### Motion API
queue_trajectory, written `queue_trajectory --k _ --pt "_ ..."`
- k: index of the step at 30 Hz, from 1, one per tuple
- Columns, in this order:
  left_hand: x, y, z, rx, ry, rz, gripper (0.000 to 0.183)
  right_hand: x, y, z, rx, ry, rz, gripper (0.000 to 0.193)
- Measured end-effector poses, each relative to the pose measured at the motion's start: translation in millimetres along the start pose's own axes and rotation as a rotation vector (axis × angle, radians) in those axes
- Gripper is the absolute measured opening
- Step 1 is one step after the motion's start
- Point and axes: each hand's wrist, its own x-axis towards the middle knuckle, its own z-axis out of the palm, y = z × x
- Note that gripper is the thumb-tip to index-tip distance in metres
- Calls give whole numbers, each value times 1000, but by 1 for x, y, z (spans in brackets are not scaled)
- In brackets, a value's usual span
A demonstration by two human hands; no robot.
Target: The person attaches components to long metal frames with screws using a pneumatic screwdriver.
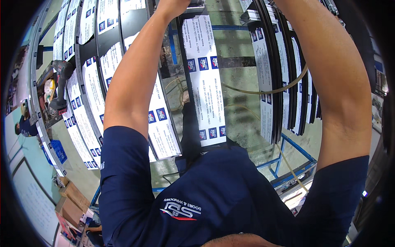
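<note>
My left hand (176,5) is cut off by the top edge, and its fingers cannot be made out. It is beside a small silver metal piece (196,8) at the far end of a long dark profile (207,103) covered with white printed film. That profile runs toward my body between my arms. My right forearm (325,49) reaches up past the top edge, so the right hand is outside the picture. Below and left of that forearm stands a stack of similar film-covered profiles (266,82) with black edges.
More film-covered profiles (164,136) lie in rows on the left. A cordless drill (61,84) rests at their outer side. A yellowish hose (271,91) loops across the middle, above a blue metal frame (292,154). Another person (26,125) is far left, near a blue basket (59,151).
</note>
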Motion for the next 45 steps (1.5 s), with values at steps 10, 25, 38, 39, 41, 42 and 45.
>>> queue_trajectory --k 10,25,38,39,41,42,45 --pt "11 -3 5 161 -58 -73 19 9 15 1 117 38 19 19" --pt "24 -7 1 78 -81 -112 22 7 15 -6 62 36 78 14" --pt "65 80 -19 -364 -80 -201 53 12 17 -4 -8 1 98 11" --pt "64 81 -18 -367 -53 -202 54 15 18 -5 -14 -25 120 10" --pt "63 79 -16 -368 -26 -205 54 18 17 -7 -21 -25 149 10" --pt "63 77 -15 -401 -29 -208 54 17 16 -6 -29 -26 179 11" --pt "65 72 -8 -441 -33 -198 55 17 20 -8 -13 -37 177 11"
